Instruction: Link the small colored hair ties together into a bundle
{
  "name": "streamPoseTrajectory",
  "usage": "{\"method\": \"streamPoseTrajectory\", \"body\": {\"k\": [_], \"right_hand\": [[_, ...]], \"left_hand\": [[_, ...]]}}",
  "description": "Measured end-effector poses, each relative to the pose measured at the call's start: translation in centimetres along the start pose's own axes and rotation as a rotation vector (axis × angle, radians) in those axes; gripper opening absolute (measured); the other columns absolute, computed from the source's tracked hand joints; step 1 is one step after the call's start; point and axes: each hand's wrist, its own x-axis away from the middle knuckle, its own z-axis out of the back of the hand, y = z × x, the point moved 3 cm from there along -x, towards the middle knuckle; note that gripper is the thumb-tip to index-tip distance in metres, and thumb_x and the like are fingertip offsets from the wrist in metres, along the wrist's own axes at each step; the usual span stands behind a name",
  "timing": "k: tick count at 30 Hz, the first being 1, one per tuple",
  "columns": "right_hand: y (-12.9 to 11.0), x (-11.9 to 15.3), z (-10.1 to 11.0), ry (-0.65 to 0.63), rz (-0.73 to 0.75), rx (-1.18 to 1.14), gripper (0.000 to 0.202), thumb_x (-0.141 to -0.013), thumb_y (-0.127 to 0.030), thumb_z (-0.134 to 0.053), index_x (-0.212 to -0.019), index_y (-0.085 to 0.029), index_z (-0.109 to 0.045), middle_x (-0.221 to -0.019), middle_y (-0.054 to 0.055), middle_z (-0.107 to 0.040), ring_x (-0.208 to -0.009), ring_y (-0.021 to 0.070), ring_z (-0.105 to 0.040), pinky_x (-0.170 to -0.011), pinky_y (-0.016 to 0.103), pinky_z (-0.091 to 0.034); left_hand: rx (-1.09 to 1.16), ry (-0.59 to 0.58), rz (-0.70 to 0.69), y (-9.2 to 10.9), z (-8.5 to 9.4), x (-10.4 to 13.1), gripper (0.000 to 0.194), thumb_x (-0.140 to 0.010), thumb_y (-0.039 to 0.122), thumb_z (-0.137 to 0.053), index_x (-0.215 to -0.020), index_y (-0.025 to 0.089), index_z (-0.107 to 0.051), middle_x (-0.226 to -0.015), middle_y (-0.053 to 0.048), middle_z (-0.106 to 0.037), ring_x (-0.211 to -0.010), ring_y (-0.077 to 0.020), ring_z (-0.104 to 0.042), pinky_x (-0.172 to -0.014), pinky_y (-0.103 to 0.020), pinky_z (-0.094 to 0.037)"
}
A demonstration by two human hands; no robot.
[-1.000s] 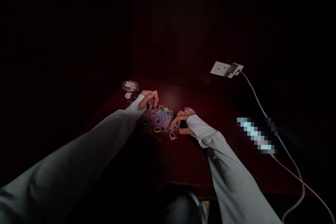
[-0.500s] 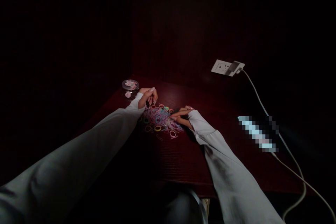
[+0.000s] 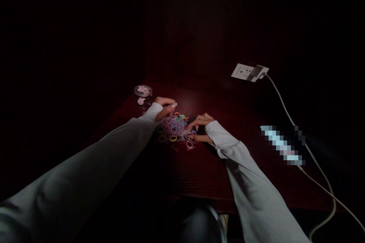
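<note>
A pile of small colourful bands and rings (image 3: 173, 127) lies on the dark red table (image 3: 194, 174). At the pile's upper left edge is my left hand (image 3: 166, 108), its thumb and fingers drawn together; whether anything is between them is too small to tell. My right hand (image 3: 201, 127) reaches into the pile's right side, thumb and index finger spread apart, with nothing visibly held. A yellow ring (image 3: 173, 139) and a pink ring (image 3: 189, 144) lie along the near edge of the pile.
Behind my left hand stands a clear round jar (image 3: 143, 91) with pink and white pieces. A phone-like object (image 3: 281, 145), blurred out, lies at the right with a cable. A white wall socket (image 3: 242, 72) holds a plugged-in charger, its cable (image 3: 285, 110) hanging down the right.
The thumb and index finger of my right hand have spread apart over the pile. My left hand has shifted slightly right and its thumb has turned toward the right. The view has moved slightly.
</note>
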Motion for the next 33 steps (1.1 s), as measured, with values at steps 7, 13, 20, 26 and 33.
{"method": "streamPoseTrajectory", "body": {"k": [7, 13, 20, 26, 33], "right_hand": [[0.3, 0.0, -0.5, -0.035, 0.023, 0.019, 0.015, -0.083, -0.031, -0.082, -0.098, -0.027, -0.081, -0.083, 0.001, -0.066, -0.088, 0.0198, -0.051, -0.085, 0.034, -0.035], [1.0, -0.7, -1.7, -0.029, -0.003, -0.039, 0.004, -0.085, -0.025, -0.08, -0.088, -0.024, -0.081, -0.075, 0.0, -0.063, -0.082, 0.0174, -0.049, -0.083, 0.033, -0.033], [0.5, -0.5, -0.8, 0.056, -0.021, -0.085, 0.016, -0.09, -0.04, -0.077, -0.087, -0.024, -0.08, -0.076, 0.0, -0.063, -0.082, 0.0174, -0.051, -0.085, 0.033, -0.035], [-0.2, -0.6, 0.3, 0.194, -0.072, -0.145, 0.028, -0.091, -0.053, -0.072, -0.09, -0.026, -0.08, -0.079, 0.0, -0.066, -0.083, 0.0186, -0.054, -0.087, 0.036, -0.039], [-0.6, -0.9, 0.1, 0.256, -0.036, -0.164, 0.027, -0.091, -0.05, -0.072, -0.09, -0.024, -0.08, -0.081, 0.002, -0.069, -0.082, 0.0193, -0.059, -0.089, 0.038, -0.041]], "left_hand": [[-0.24, -0.169, -0.137, 1.4, -0.4, 0.3, 0.036, -0.091, 0.041, -0.054, -0.064, 0.018, -0.055, -0.061, 0.002, -0.052, -0.055, -0.0103, -0.043, -0.059, -0.027, -0.032], [-0.3, -0.057, -0.13, 1.0, -0.1, 0.0, 0.039, -0.091, 0.044, -0.049, -0.06, 0.019, -0.051, -0.056, 0.003, -0.049, -0.053, -0.0111, -0.042, -0.061, -0.028, -0.034], [-0.367, -0.188, -0.14, 2.1, -0.6, 0.1, 0.032, -0.095, 0.037, -0.049, -0.07, 0.018, -0.058, -0.068, 0.002, -0.059, -0.057, -0.0108, -0.049, -0.067, -0.026, -0.042], [-0.429, -0.165, -0.226, 3.0, -0.8, -0.1, 0.022, -0.097, 0.034, -0.051, -0.103, 0.021, -0.067, -0.11, -0.007, -0.071, -0.098, -0.0186, -0.066, -0.088, -0.03, -0.051], [-0.549, -0.249, -0.317, 2.6, -1.6, 0.0, 0.026, -0.101, 0.038, -0.05, -0.094, 0.022, -0.068, -0.094, -0.004, -0.073, -0.084, -0.017, -0.062, -0.076, -0.028, -0.046]]}}
